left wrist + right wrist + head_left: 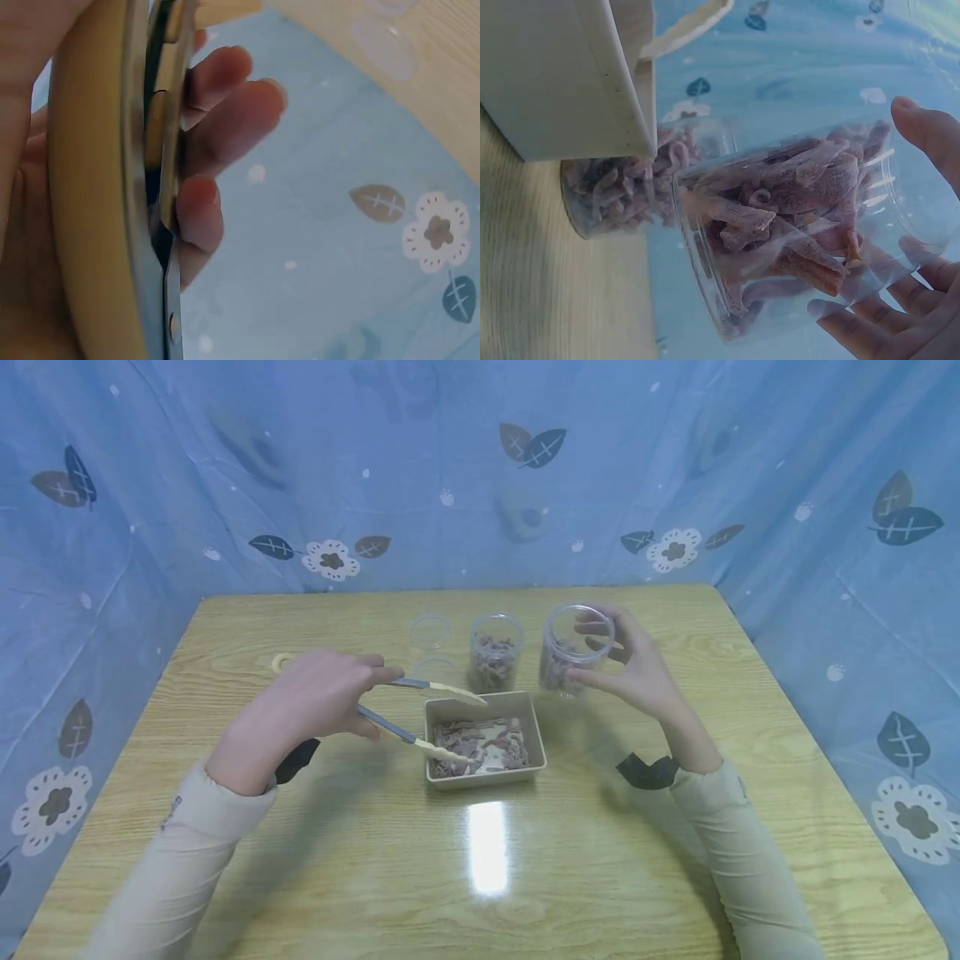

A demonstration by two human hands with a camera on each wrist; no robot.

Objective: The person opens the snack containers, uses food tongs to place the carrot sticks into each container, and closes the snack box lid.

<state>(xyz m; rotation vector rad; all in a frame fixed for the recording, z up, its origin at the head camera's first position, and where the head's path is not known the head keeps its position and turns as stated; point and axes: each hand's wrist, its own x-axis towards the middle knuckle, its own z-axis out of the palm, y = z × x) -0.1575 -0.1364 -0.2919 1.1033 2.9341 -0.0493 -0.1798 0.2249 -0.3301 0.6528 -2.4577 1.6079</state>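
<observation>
My left hand [307,706] grips a pair of tongs [386,723] with cream tips, which stand spread over a pale rectangular tray [486,783]. In the left wrist view the yellow tong handle [94,195] lies along the palm. Brownish-pink dried strips [457,739] cover part of the tray's bottom. My right hand [637,668] holds a clear jar [780,225] near its open mouth, thumb on one side and fingers on the other. Similar strips partly fill this jar, which is lifted and tilted. A second clear jar [493,667] with strips stands uncovered beside it.
Two clear round lids [430,632] lie on the wooden table [360,860] left of the jars, the nearer one behind the tray. A blue patterned curtain [442,468] hangs around the table's back and sides.
</observation>
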